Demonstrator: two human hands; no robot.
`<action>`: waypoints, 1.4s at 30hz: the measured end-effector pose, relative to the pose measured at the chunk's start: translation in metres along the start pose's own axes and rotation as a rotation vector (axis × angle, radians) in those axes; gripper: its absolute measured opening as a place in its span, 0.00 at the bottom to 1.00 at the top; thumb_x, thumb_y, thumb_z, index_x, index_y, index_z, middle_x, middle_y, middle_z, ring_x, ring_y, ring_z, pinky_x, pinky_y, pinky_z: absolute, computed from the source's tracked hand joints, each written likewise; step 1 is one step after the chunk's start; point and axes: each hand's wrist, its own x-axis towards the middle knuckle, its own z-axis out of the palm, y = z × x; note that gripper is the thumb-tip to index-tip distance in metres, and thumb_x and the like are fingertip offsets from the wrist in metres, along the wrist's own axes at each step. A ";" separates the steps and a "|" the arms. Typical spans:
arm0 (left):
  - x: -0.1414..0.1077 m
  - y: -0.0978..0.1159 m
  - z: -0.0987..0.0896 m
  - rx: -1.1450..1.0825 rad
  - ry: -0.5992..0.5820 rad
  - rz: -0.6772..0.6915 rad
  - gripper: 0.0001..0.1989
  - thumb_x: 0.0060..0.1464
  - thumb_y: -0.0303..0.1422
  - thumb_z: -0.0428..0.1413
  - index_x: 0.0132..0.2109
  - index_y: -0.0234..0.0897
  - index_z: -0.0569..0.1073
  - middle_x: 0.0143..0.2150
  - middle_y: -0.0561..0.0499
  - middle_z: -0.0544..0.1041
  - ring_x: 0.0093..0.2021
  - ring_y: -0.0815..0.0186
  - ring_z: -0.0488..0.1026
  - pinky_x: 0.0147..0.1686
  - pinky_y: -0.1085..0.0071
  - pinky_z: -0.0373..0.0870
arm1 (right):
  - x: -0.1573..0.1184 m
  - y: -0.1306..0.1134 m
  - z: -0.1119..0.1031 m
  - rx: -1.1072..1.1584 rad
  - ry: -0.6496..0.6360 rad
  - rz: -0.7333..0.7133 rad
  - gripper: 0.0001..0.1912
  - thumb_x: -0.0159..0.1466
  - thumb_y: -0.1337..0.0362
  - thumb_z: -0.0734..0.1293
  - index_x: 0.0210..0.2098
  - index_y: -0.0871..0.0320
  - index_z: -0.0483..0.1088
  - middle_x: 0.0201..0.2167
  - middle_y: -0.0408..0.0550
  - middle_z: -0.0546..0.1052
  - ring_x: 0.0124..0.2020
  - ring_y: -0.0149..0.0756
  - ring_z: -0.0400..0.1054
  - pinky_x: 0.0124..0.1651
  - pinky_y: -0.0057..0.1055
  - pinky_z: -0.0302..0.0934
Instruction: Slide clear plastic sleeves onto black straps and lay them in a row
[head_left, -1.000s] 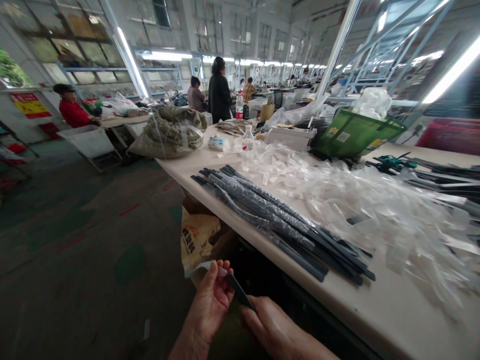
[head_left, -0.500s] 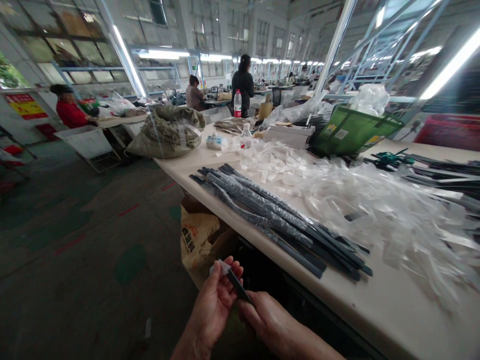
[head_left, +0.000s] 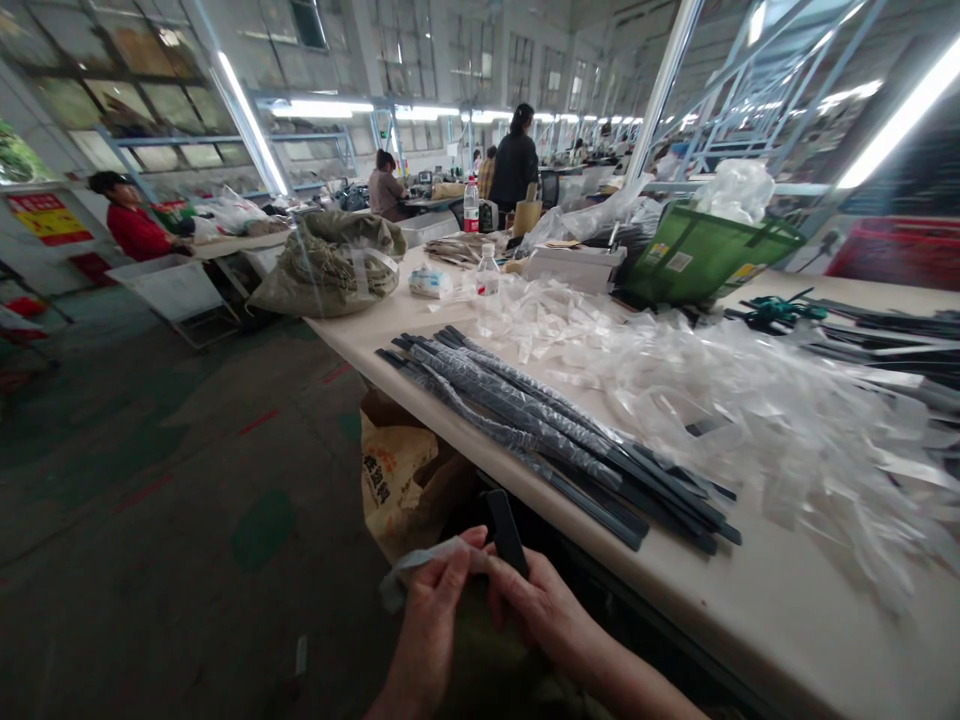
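My left hand (head_left: 442, 590) pinches a thin translucent plastic strip (head_left: 420, 560), whose loose end hangs out to the left. Close beside it, my right hand (head_left: 536, 600) is closed around a flat dark strip (head_left: 506, 530), with a short rounded length standing up above the fingers. The plastic reaches across to the right thumb. Both hands are in front of the table edge, below a pile of long dark strips (head_left: 525, 420), some sheathed in clear plastic. Much of the held strip is hidden by my right hand.
A heap of crumpled clear film (head_left: 735, 400) covers much of the table (head_left: 750, 620). Behind stand a green bag (head_left: 705, 255), a small bottle (head_left: 487, 272) and a stuffed sack (head_left: 330, 265). A brown paper sack (head_left: 394, 480) sits below the edge. Several people work farther off.
The dark strip has swung from pointing into my left palm to standing upright in my right hand. My left fingers have closed, and the plastic now stretches out to the left.
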 end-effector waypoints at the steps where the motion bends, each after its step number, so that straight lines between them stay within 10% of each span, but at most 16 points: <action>1: -0.002 0.000 0.003 0.044 -0.032 0.000 0.19 0.54 0.44 0.61 0.46 0.35 0.80 0.50 0.42 0.80 0.55 0.54 0.72 0.60 0.63 0.63 | 0.002 -0.001 0.002 0.029 -0.008 0.000 0.29 0.61 0.37 0.62 0.37 0.59 0.69 0.18 0.37 0.64 0.14 0.25 0.50 0.16 0.24 0.43; 9: 0.008 -0.012 -0.009 0.040 0.016 -0.034 0.22 0.54 0.48 0.59 0.46 0.34 0.80 0.46 0.41 0.81 0.48 0.54 0.75 0.51 0.62 0.69 | 0.007 0.015 -0.005 -0.097 0.138 -0.082 0.29 0.61 0.37 0.63 0.23 0.59 0.65 0.17 0.40 0.65 0.20 0.28 0.55 0.25 0.26 0.51; 18: 0.024 0.006 -0.031 0.532 0.120 0.182 0.22 0.52 0.52 0.58 0.32 0.35 0.79 0.29 0.48 0.78 0.34 0.61 0.73 0.38 0.69 0.68 | -0.005 0.010 -0.002 -0.075 -0.053 0.014 0.23 0.63 0.46 0.61 0.21 0.57 0.62 0.15 0.40 0.64 0.17 0.26 0.54 0.21 0.24 0.50; 29: 0.041 0.011 -0.017 -0.445 0.378 -0.101 0.10 0.46 0.31 0.68 0.31 0.32 0.75 0.26 0.52 0.77 0.22 0.72 0.70 0.22 0.77 0.71 | -0.016 0.011 0.000 -0.089 -0.353 0.112 0.27 0.64 0.43 0.60 0.20 0.59 0.64 0.16 0.41 0.66 0.17 0.24 0.54 0.19 0.21 0.46; 42: 0.034 0.010 -0.007 -0.554 0.309 -0.149 0.10 0.61 0.22 0.52 0.33 0.31 0.77 0.32 0.44 0.82 0.30 0.67 0.78 0.29 0.72 0.78 | -0.011 0.006 0.002 -0.059 -0.274 0.160 0.26 0.62 0.43 0.59 0.20 0.58 0.63 0.15 0.41 0.66 0.14 0.23 0.52 0.16 0.21 0.44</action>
